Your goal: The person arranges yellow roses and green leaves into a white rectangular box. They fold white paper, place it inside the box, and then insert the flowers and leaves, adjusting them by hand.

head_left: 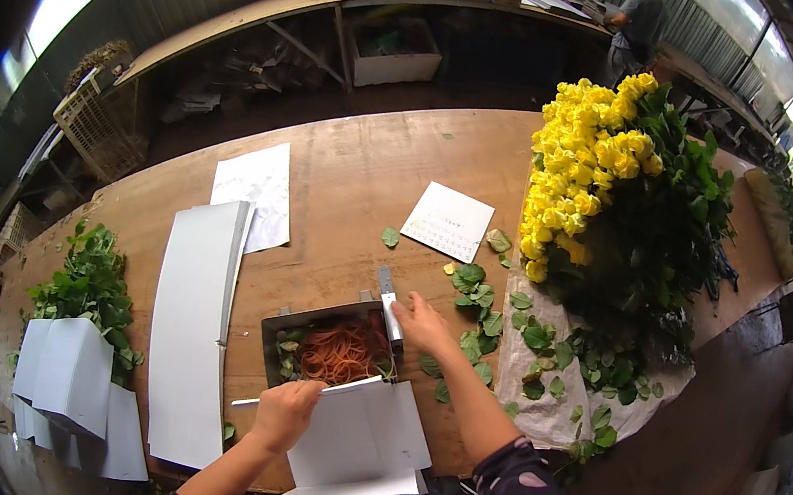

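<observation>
My left hand (287,414) is closed on the upper edge of a folded white cardboard sheet (358,436), which lies right in front of my body. My right hand (424,327) has its thumb and fingers apart, with the fingertips at the side of a slim white-handled tool (391,316) with a grey metal end, perhaps a stapler. Between my hands a dark metal tray (313,319) holds a tangle of reddish-brown rubber bands (344,350) and some leaves. The cardboard covers the tray's near edge.
Yellow roses (580,161) with leafy stems are heaped at right, by loose leaves (478,307) on the wooden table (346,172). Long white cardboard (192,321), a paper sheet (260,193) and a white card (447,220) lie about. Wrapped greenery (89,289) stands left; a person (636,30) stands beyond.
</observation>
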A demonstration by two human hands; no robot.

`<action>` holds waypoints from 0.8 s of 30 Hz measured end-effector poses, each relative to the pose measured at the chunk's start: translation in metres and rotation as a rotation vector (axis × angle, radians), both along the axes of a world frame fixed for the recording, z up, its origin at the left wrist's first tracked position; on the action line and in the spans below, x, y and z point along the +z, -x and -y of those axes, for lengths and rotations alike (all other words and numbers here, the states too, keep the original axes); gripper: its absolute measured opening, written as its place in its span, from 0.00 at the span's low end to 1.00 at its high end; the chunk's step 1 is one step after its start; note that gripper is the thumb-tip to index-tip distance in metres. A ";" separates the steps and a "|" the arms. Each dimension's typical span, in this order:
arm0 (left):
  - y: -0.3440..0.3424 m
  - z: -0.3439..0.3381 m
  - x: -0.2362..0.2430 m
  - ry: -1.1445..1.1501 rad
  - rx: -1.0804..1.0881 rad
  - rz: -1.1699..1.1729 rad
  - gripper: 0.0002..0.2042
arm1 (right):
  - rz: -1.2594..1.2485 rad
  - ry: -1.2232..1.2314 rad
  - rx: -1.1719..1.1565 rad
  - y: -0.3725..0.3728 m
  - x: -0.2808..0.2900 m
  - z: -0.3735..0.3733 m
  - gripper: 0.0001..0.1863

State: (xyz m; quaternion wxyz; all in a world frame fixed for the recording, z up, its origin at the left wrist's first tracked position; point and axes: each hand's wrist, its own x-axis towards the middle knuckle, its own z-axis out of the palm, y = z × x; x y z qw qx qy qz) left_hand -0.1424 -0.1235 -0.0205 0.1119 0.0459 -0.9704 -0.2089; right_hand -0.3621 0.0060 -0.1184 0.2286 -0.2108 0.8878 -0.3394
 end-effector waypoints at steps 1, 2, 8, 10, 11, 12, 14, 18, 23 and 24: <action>-0.001 0.000 0.000 -0.001 0.011 0.015 0.05 | -0.011 -0.060 0.065 0.003 0.003 0.011 0.30; -0.002 0.001 0.000 -0.004 0.022 0.024 0.05 | 0.253 0.014 0.111 0.009 0.011 0.014 0.32; -0.003 -0.002 0.001 -0.006 0.031 0.001 0.05 | 0.820 0.176 0.355 0.026 0.012 -0.006 0.44; -0.004 -0.001 0.002 -0.004 0.031 0.012 0.05 | 0.881 0.189 0.320 0.020 0.012 -0.010 0.46; -0.004 -0.001 0.001 -0.003 0.033 0.020 0.05 | 0.893 0.182 0.284 0.015 0.016 -0.012 0.46; -0.005 -0.002 0.001 -0.012 0.038 0.018 0.05 | 0.905 0.175 0.249 0.010 0.018 -0.013 0.46; -0.004 -0.002 0.001 -0.024 0.034 0.013 0.05 | 0.833 0.229 0.180 0.012 0.002 -0.020 0.40; -0.008 0.001 -0.001 -0.024 0.043 0.020 0.05 | 0.360 0.201 0.098 0.023 -0.019 -0.015 0.26; -0.003 0.000 -0.001 -0.011 0.031 0.041 0.04 | -0.104 -0.008 0.328 0.074 -0.041 0.006 0.18; -0.003 0.001 -0.001 -0.004 0.042 0.035 0.04 | -0.289 -0.147 0.343 0.078 -0.036 0.017 0.18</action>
